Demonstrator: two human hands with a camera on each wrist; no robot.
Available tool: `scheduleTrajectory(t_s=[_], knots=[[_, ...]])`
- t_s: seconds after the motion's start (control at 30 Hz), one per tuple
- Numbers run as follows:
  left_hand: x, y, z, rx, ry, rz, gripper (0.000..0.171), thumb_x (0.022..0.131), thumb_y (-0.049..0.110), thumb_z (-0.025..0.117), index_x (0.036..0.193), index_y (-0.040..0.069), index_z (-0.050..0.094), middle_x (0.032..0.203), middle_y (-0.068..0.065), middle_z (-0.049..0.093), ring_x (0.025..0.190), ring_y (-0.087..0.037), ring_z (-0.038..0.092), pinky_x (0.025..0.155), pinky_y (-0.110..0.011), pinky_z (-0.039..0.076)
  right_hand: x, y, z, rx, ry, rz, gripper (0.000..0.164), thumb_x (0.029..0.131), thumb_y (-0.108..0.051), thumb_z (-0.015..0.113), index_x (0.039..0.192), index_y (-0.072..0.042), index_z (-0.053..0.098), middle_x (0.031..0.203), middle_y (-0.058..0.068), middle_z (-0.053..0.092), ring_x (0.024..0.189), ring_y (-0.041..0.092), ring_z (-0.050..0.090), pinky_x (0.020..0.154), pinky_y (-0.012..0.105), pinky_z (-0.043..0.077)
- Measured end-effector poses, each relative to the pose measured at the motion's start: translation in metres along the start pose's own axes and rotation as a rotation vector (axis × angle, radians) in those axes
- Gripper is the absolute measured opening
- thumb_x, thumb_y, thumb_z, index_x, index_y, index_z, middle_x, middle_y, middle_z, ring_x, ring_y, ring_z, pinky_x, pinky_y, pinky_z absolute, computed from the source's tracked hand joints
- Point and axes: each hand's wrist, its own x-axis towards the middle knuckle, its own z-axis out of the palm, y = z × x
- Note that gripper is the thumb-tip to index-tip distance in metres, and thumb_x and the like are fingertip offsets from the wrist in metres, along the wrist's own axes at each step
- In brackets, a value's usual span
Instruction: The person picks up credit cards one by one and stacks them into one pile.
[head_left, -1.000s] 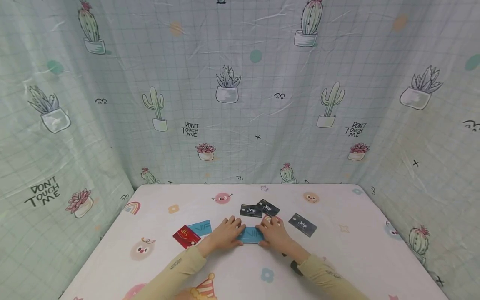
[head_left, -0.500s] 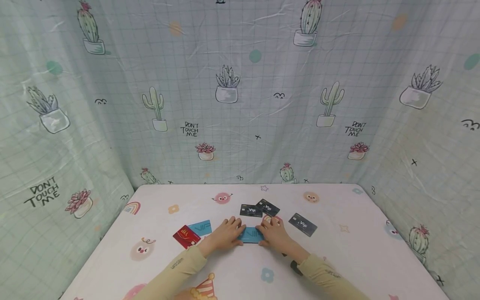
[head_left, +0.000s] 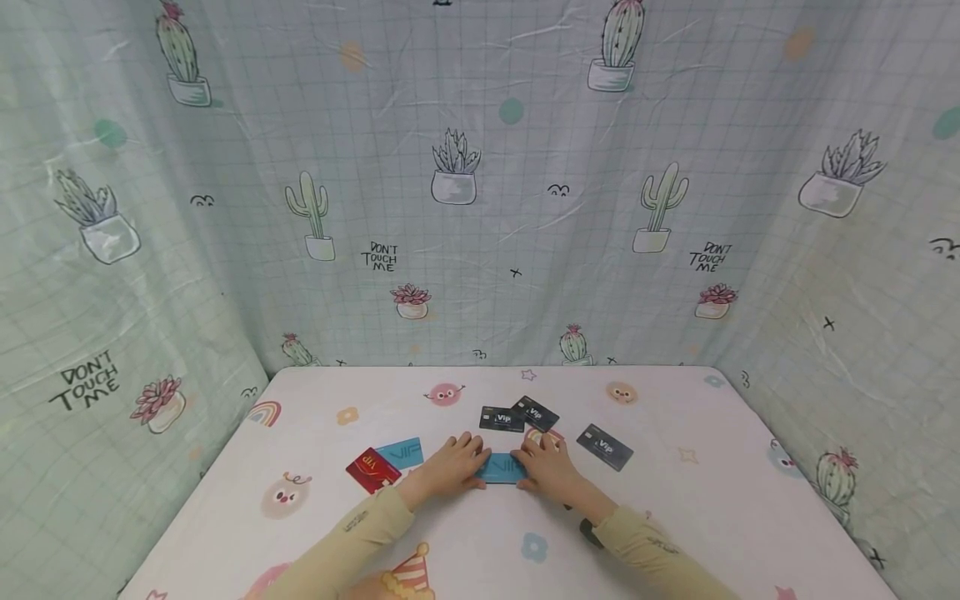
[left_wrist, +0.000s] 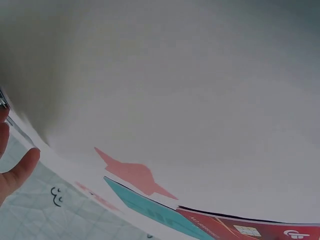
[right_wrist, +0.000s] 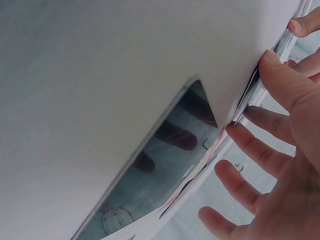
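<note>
A blue VIP card (head_left: 502, 468) lies flat at the middle of the table, with a dark edge showing beneath it along the near side. My left hand (head_left: 454, 467) grips its left end, thumb at the near corner and fingertips at the far one. At the opposite end my right hand (head_left: 549, 468) pinches the card the same way. In the right wrist view, thumb and index finger meet the thin layered card edge (right_wrist: 252, 80), while the other fingers spread loosely. Part of the left hand (left_wrist: 17, 172) shows at the left of its wrist view.
A red VIP card (head_left: 373, 471) overlaps another blue card (head_left: 402, 454) on the left. Two black VIP cards (head_left: 501, 419) (head_left: 536, 413) lie beyond the hands, and a third black card (head_left: 605, 447) to the right. A dark glossy flat thing (right_wrist: 165, 145) sits under the right forearm.
</note>
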Motion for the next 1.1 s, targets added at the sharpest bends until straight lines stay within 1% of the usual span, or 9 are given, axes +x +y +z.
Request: scheduleTrajectory(t_s=[0.07, 0.2, 0.37, 0.6, 0.87, 1.1], knots=[[0.0002, -0.0001, -0.0007, -0.004, -0.011, -0.003, 0.055, 0.084, 0.048, 0.050, 0.127, 0.013, 0.048, 0.118, -0.004, 0.050, 0.105, -0.017, 0.044, 0.089, -0.036, 0.044, 0.0000, -0.0003, -0.0004, 0.010, -0.011, 0.008, 0.052, 0.076, -0.044, 0.064, 0.119, -0.018, 0.054, 0.111, 0.004, 0.054, 0.100, 0.028, 0.045, 0.086, 0.057, 0.036], [0.0006, 0.0000, -0.0007, 0.003, -0.022, -0.003, 0.055, 0.085, 0.048, 0.049, 0.128, 0.013, 0.047, 0.119, -0.004, 0.050, 0.106, -0.017, 0.044, 0.089, -0.035, 0.044, -0.0003, -0.0006, -0.0024, 0.029, -0.006, 0.005, 0.052, 0.076, -0.043, 0.064, 0.119, -0.017, 0.054, 0.111, 0.005, 0.054, 0.099, 0.028, 0.045, 0.084, 0.056, 0.037], [0.0013, 0.0000, 0.0011, 0.044, -0.019, 0.009, 0.055, 0.085, 0.049, 0.047, 0.128, 0.014, 0.048, 0.118, -0.003, 0.050, 0.105, -0.016, 0.045, 0.088, -0.033, 0.044, -0.0004, -0.0009, -0.0028, 0.023, -0.009, 0.005, 0.052, 0.076, -0.043, 0.064, 0.120, -0.017, 0.054, 0.111, 0.004, 0.054, 0.098, 0.027, 0.045, 0.083, 0.053, 0.038], [0.0021, -0.0005, 0.0026, 0.103, -0.015, 0.022, 0.055, 0.084, 0.052, 0.046, 0.126, 0.016, 0.049, 0.116, -0.001, 0.051, 0.103, -0.015, 0.046, 0.087, -0.032, 0.045, -0.0018, -0.0022, -0.0043, 0.010, -0.009, 0.007, 0.052, 0.076, -0.044, 0.063, 0.120, -0.017, 0.053, 0.109, 0.003, 0.055, 0.098, 0.027, 0.045, 0.081, 0.052, 0.038], [0.0015, -0.0004, 0.0011, 0.102, -0.005, 0.026, 0.055, 0.084, 0.051, 0.047, 0.126, 0.015, 0.049, 0.116, -0.002, 0.051, 0.103, -0.016, 0.047, 0.087, -0.033, 0.045, -0.0020, -0.0031, -0.0046, 0.023, -0.025, 0.022, 0.053, 0.076, -0.043, 0.064, 0.121, -0.017, 0.053, 0.110, 0.004, 0.055, 0.100, 0.028, 0.045, 0.084, 0.056, 0.037], [0.0026, -0.0028, 0.0022, 0.090, -0.018, 0.023, 0.056, 0.083, 0.053, 0.047, 0.125, 0.016, 0.050, 0.118, -0.002, 0.051, 0.103, -0.016, 0.046, 0.088, -0.034, 0.044, -0.0018, -0.0041, -0.0061, 0.018, -0.028, 0.015, 0.053, 0.077, -0.043, 0.063, 0.121, -0.017, 0.052, 0.111, 0.004, 0.054, 0.102, 0.028, 0.044, 0.085, 0.056, 0.037]])
